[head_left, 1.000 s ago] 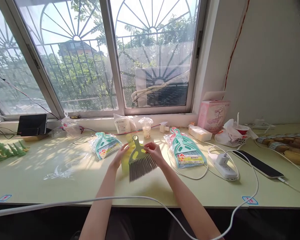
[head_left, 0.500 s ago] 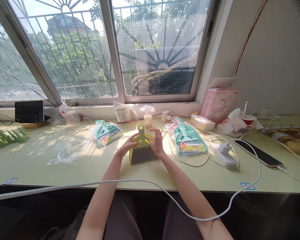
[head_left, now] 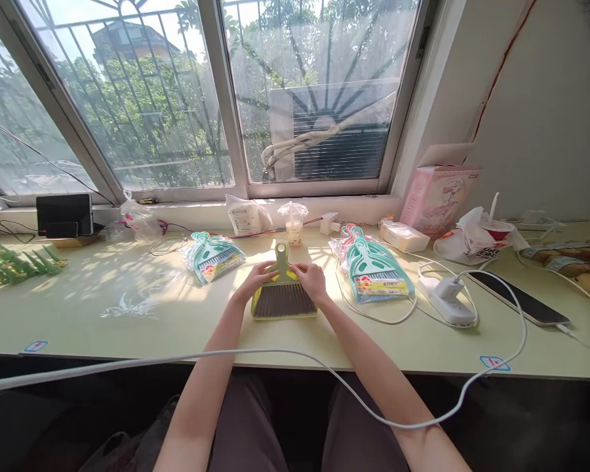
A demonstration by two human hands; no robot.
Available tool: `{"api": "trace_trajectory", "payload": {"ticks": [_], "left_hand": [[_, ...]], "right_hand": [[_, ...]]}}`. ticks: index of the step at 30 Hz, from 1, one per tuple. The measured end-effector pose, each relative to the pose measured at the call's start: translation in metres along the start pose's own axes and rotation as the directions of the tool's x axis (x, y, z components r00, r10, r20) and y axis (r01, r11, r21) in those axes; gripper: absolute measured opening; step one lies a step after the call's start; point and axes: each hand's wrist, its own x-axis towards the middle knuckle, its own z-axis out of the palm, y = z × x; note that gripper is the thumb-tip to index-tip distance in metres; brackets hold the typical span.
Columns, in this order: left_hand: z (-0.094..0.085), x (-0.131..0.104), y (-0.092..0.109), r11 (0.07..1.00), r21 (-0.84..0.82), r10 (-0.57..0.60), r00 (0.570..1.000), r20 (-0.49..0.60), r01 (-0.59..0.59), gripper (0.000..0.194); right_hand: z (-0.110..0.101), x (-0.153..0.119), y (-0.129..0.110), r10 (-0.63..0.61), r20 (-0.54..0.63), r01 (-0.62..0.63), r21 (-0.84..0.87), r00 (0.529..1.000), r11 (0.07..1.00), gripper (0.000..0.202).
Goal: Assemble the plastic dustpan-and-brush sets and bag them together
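Note:
A yellow-green dustpan [head_left: 312,315] lies on the table in front of me. A hand brush [head_left: 282,301] with dark bristles sits in it, its bristles toward me and its handle end pointing at the window. My left hand [head_left: 254,282] grips the set from the left, thumb on top near the base of the handle. From the right, my right hand [head_left: 311,282] holds it the same way, fingers curled at the edge. Wrapped teal brush and dustpan sets lie on both sides, one pack [head_left: 211,257] at left and a pile [head_left: 378,269] at right.
A lidded drink cup [head_left: 294,229] stands behind the set. On the right are a white power strip [head_left: 447,305], a phone [head_left: 516,298] and a pink box [head_left: 437,200]. A white cable [head_left: 285,351] crosses close to my view. Crumpled clear plastic [head_left: 130,307] lies at left.
The brush and dustpan set has straightened, and its bristles now run level across the front. My right-hand fingers, raised before, have come down onto its edge. The view has shifted slightly.

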Motion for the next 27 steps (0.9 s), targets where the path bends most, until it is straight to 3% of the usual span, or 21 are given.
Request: {"api": "trace_trajectory", "payload": {"ticks": [5, 13, 16, 18, 21, 23, 25, 27], "left_hand": [[0.007, 0.0, 0.001, 0.996, -0.069, 0.05, 0.998, 0.022, -0.048, 0.056], [0.011, 0.001, 0.003, 0.997, -0.069, 0.025, 1.0, 0.002, -0.025, 0.06], [0.008, 0.0, 0.005, 0.997, -0.083, 0.003, 1.0, 0.002, -0.003, 0.06], [0.005, -0.001, 0.005, 0.993, -0.11, -0.033, 0.999, -0.016, 0.031, 0.061], [-0.006, 0.002, -0.001, 0.979, -0.198, -0.071, 0.989, -0.127, 0.045, 0.063], [-0.015, 0.006, -0.009, 0.956, -0.293, -0.077, 0.971, -0.225, 0.007, 0.058], [-0.024, 0.011, -0.019, 0.915, -0.401, -0.1, 0.942, -0.321, -0.04, 0.05], [-0.031, 0.014, -0.029, 0.88, -0.47, -0.146, 0.905, -0.399, -0.065, 0.043]], "right_hand": [[-0.002, 0.002, 0.001, 0.02, -0.031, -0.02, -0.008, 0.999, 1.0, 0.026], [-0.003, 0.003, 0.003, 0.001, -0.008, -0.001, 0.011, 1.0, 1.0, 0.022], [-0.001, 0.005, 0.006, 0.023, 0.007, -0.024, 0.111, 1.0, 0.994, 0.024], [-0.002, 0.009, 0.008, 0.016, 0.081, -0.036, 0.247, 0.997, 0.968, 0.032], [-0.008, 0.018, 0.017, -0.01, 0.209, -0.076, 0.396, 0.978, 0.915, 0.048], [-0.013, 0.023, 0.027, 0.039, 0.158, -0.085, 0.296, 0.987, 0.951, 0.047], [-0.017, 0.024, 0.039, 0.083, 0.068, -0.087, 0.048, 0.994, 0.995, 0.035], [-0.018, 0.022, 0.05, 0.091, 0.055, -0.082, -0.146, 0.994, 0.986, 0.024]]}}
